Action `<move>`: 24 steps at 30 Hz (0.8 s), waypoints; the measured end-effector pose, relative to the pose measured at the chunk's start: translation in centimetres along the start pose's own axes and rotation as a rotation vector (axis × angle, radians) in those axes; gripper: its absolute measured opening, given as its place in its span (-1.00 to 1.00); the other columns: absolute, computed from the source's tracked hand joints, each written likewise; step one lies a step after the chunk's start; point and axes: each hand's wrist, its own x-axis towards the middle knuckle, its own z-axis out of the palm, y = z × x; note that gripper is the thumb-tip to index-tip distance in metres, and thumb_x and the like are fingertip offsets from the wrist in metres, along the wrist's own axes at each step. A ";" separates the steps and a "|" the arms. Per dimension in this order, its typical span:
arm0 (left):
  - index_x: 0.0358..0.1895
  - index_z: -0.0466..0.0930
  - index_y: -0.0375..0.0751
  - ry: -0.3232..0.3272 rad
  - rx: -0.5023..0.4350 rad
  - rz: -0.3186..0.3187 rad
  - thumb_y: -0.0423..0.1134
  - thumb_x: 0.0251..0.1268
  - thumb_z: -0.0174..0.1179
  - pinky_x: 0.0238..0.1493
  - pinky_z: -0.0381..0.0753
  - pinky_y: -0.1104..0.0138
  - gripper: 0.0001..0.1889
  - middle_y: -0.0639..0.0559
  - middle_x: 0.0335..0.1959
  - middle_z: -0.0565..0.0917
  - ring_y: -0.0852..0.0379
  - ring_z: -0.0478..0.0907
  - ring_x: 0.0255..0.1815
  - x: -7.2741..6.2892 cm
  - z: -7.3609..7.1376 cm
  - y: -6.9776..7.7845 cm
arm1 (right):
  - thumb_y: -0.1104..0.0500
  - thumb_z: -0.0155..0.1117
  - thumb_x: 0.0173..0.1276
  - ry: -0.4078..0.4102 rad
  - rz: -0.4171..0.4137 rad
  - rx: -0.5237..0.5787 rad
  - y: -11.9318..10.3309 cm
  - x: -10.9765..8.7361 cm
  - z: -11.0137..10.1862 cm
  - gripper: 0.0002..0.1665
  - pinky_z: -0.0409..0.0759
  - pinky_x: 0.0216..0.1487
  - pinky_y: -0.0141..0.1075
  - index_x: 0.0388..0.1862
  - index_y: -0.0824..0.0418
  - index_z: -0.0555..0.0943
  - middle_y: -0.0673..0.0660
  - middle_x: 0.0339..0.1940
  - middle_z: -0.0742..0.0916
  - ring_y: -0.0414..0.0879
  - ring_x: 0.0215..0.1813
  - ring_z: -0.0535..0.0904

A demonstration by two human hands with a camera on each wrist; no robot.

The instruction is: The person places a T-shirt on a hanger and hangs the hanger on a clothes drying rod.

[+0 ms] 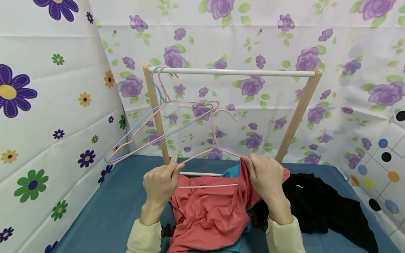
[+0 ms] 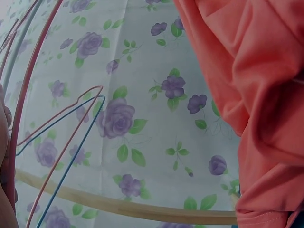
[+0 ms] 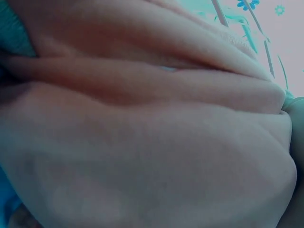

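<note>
A pink wire hanger (image 1: 215, 142) is held hook-up between both hands in the head view. My left hand (image 1: 160, 182) grips its left end, and the wire also runs past the left hand's fingers (image 2: 5, 194) in the left wrist view. At the right shoulder, my right hand (image 1: 267, 175) pinches coral fabric together with the hanger. That coral garment (image 1: 209, 218) drapes over the hanger's right end and spreads below; the bottom bar shows in front of it. Close-up cloth (image 3: 142, 147) fills most of the right wrist view.
Behind stands a rack with a white rod (image 1: 234, 72) and wooden legs. A blue hanger (image 1: 126, 133) and another pink hanger (image 1: 162, 84) hang at its left end. A black garment (image 1: 326, 207) lies right on the blue surface (image 1: 104, 211); a blue cloth (image 1: 232, 171) shows beneath the coral one.
</note>
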 end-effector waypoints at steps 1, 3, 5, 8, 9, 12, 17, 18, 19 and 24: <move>-0.65 0.38 -0.07 -0.003 -0.004 -0.001 0.13 0.53 -0.09 -0.73 -0.22 0.48 -0.46 0.20 -0.88 0.06 0.35 -0.17 -0.82 0.0 0.1 0.1 | -0.24 -0.28 0.57 0.001 0.005 0.005 0.0 0.0 0.0 -0.36 -0.03 -0.69 -0.30 -0.67 0.06 0.24 -0.10 -0.80 0.18 -0.21 -0.73 -0.03; -0.66 0.36 -0.06 -0.004 -0.008 -0.002 0.13 0.53 -0.11 -0.72 -0.23 0.48 -0.45 0.20 -0.87 0.05 0.35 -0.17 -0.82 0.1 0.2 0.2 | -0.25 -0.27 0.57 0.001 0.015 0.019 -0.1 0.1 0.1 -0.37 -0.04 -0.70 -0.30 -0.67 0.06 0.25 -0.10 -0.79 0.19 -0.21 -0.74 -0.01; -0.67 0.34 -0.05 -0.004 -0.013 0.000 0.14 0.54 -0.12 -0.72 -0.23 0.48 -0.45 0.21 -0.86 0.05 0.38 -0.20 -0.79 0.0 0.2 0.4 | -0.25 -0.26 0.56 0.000 0.022 0.032 -0.2 0.1 0.2 -0.37 -0.05 -0.72 -0.31 -0.66 0.05 0.25 -0.11 -0.79 0.19 -0.22 -0.75 0.01; -0.66 0.34 -0.04 -0.009 -0.029 0.003 0.13 0.54 -0.11 -0.72 -0.22 0.48 -0.46 0.21 -0.86 0.05 0.41 -0.22 -0.76 0.0 0.3 0.7 | -0.25 -0.25 0.56 -0.008 0.030 0.046 -0.3 0.1 0.3 -0.38 -0.06 -0.74 -0.32 -0.66 0.04 0.26 -0.12 -0.78 0.19 -0.23 -0.76 0.03; -0.65 0.35 -0.04 -0.011 -0.036 0.003 0.13 0.54 -0.11 -0.72 -0.22 0.48 -0.47 0.21 -0.86 0.06 0.42 -0.22 -0.76 -0.1 0.4 0.8 | -0.25 -0.25 0.56 -0.012 0.034 0.052 -0.4 0.1 0.3 -0.38 -0.06 -0.74 -0.32 -0.66 0.04 0.26 -0.12 -0.77 0.19 -0.24 -0.76 0.03; -0.65 0.37 -0.03 -0.024 -0.050 0.000 0.12 0.53 -0.09 -0.73 -0.21 0.48 -0.48 0.21 -0.86 0.09 0.40 -0.18 -0.78 -0.2 0.6 0.9 | -0.25 -0.26 0.56 -0.025 0.046 0.073 -0.5 0.0 0.4 -0.39 -0.05 -0.74 -0.33 -0.65 0.04 0.26 -0.12 -0.77 0.19 -0.24 -0.76 0.04; -0.65 0.33 -0.02 -0.041 -0.059 0.000 0.12 0.53 -0.08 -0.73 -0.22 0.47 -0.48 0.20 -0.85 0.06 0.34 -0.16 -0.81 -0.4 0.9 1.2 | -0.25 -0.26 0.55 -0.035 0.057 0.089 -0.7 0.0 0.5 -0.40 -0.05 -0.75 -0.33 -0.64 0.04 0.26 -0.12 -0.77 0.18 -0.25 -0.76 0.03; -0.65 0.32 -0.02 -0.047 -0.059 0.000 0.12 0.53 -0.09 -0.73 -0.21 0.46 -0.48 0.20 -0.85 0.06 0.33 -0.16 -0.82 -0.5 0.9 1.3 | -0.25 -0.26 0.55 -0.033 0.058 0.089 -0.7 0.0 0.5 -0.40 -0.05 -0.75 -0.33 -0.64 0.04 0.25 -0.12 -0.77 0.18 -0.25 -0.76 0.02; -0.65 0.31 -0.02 -0.051 -0.061 0.001 0.12 0.54 -0.10 -0.73 -0.21 0.46 -0.49 0.20 -0.85 0.05 0.32 -0.15 -0.83 -0.5 1.0 1.3 | -0.25 -0.26 0.55 -0.031 0.058 0.087 -0.7 0.0 0.5 -0.40 -0.05 -0.75 -0.33 -0.64 0.04 0.25 -0.12 -0.77 0.18 -0.25 -0.76 0.01; -0.64 0.30 -0.02 -0.078 -0.070 -0.009 0.11 0.54 -0.09 -0.73 -0.21 0.45 -0.50 0.20 -0.84 0.04 0.31 -0.14 -0.84 -0.7 1.1 1.7 | -0.25 -0.24 0.55 -0.031 0.058 0.088 -0.9 0.0 0.7 -0.40 -0.06 -0.75 -0.34 -0.63 0.04 0.26 -0.12 -0.77 0.18 -0.26 -0.76 0.00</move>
